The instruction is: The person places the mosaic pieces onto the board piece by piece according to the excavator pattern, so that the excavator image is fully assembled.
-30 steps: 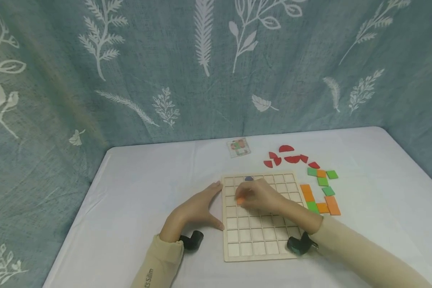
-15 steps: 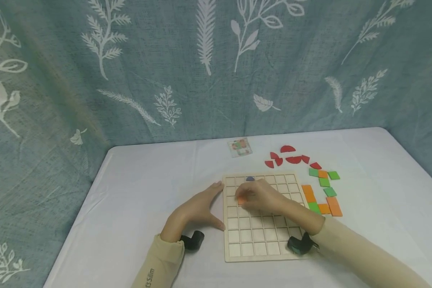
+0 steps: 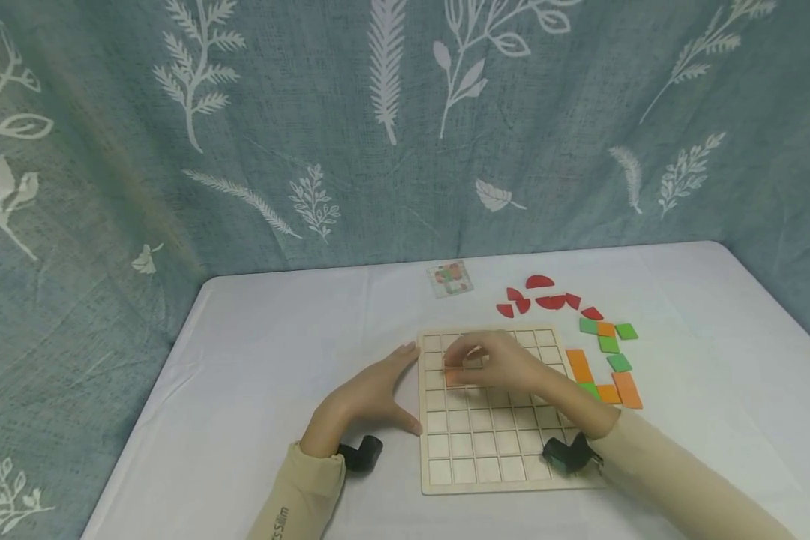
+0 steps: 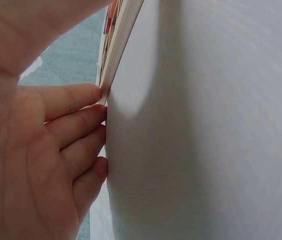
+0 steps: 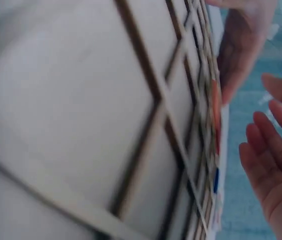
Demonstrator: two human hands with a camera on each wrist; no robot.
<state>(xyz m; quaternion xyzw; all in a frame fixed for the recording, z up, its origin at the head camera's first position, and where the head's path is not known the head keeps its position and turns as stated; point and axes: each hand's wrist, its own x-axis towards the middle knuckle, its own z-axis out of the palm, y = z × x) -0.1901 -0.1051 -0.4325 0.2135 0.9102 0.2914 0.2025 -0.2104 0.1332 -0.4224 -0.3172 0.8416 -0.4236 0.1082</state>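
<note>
A pale wooden grid board [image 3: 472,471] lies flat on the white cloth. My left hand [image 3: 371,394] is spread along its left edge, fingertips at the far corner and thumb lower down. The left wrist view has those fingertips [image 4: 101,95] right at the board's side. Over the board's upper left cells is my right hand [image 3: 502,364], fingers loosely bent. An orange square tile [image 3: 453,377] sits in a cell beside its thumb. In the right wrist view the right fingers [image 5: 265,145] stand apart from the board, and a blue piece [image 5: 216,181] shows farther along the grid.
Right of the board lie orange tiles [image 3: 625,389] and green tiles [image 3: 619,363]. Several red curved pieces [image 3: 539,281] are scattered behind it. A small picture card [image 3: 449,278] rests near the table's back edge, before a leaf-patterned curtain [image 3: 405,150].
My right hand has lifted slightly and shifted right from the orange tile, which stays in its cell. It now covers the blue piece in the head view. My left hand keeps its place.
</note>
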